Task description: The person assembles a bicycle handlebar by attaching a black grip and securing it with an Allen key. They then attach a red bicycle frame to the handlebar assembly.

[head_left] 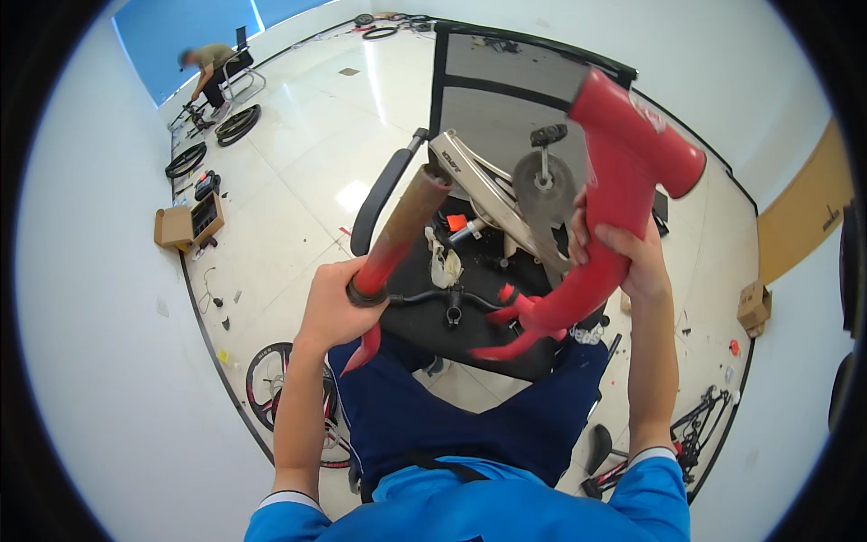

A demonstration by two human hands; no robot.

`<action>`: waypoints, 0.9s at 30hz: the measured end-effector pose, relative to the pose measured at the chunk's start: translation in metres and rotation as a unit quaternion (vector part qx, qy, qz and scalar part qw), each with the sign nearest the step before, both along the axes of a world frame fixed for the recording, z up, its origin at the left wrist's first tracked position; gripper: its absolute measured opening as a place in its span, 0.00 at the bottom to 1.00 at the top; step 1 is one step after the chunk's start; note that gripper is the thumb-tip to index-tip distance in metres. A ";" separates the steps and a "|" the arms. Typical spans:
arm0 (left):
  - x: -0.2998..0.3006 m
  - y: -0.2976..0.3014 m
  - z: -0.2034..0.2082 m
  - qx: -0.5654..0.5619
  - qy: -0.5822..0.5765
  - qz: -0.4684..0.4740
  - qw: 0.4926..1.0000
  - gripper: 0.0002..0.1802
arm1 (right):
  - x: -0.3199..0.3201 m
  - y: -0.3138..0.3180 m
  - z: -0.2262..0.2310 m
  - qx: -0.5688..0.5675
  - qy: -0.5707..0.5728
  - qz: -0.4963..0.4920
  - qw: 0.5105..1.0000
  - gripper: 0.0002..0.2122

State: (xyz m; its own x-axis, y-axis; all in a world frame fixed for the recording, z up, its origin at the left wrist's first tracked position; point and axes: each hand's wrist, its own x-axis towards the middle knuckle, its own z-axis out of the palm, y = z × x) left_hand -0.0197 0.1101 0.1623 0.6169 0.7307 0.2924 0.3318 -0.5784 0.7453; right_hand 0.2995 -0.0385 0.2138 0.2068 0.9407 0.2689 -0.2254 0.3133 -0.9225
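My left hand [336,305] is closed around a red bicycle fork [397,237], its worn, rusty steerer tube pointing up and away. In my right hand [639,257] is a thick red bicycle frame [623,176], raised with its short cross tube at the top right. Fork and frame are apart. Before me, a black office chair [411,322] carries a beige bicycle frame [488,191] with a grey chainring disc [533,185] and a pedal [548,135]. A black handlebar [454,312] and a crumpled whitish glove or cloth [442,262] also lie on its seat.
The chair's mesh back [497,99] rises beyond the parts. At far left, another person [212,61] sits bent over near black tyres [237,125]. An opened cardboard box [173,226] stands left, a smaller carton [753,305] right. A spoked wheel [268,384] lies lower left.
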 end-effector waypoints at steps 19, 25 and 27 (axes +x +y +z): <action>-0.039 -0.023 -0.030 -0.160 -0.096 -0.115 0.976 0.07 | -0.072 0.029 0.026 0.109 -0.342 -0.196 0.912 0.19; -0.074 -0.033 -0.017 -0.099 -0.058 -0.100 0.988 0.07 | -0.112 0.059 -0.004 0.163 -0.432 -0.251 0.851 0.26; -0.085 -0.030 -0.011 -0.099 -0.025 -0.105 0.989 0.07 | -0.118 0.065 -0.018 0.145 -0.422 -0.260 0.856 0.28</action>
State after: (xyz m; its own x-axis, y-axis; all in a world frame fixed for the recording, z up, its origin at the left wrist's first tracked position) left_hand -0.1046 0.0805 0.1509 0.7499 0.6333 0.1914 0.1784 -0.4721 0.8633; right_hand 0.1813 0.0264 0.1957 0.1944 0.6489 0.7356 0.7233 0.4117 -0.5544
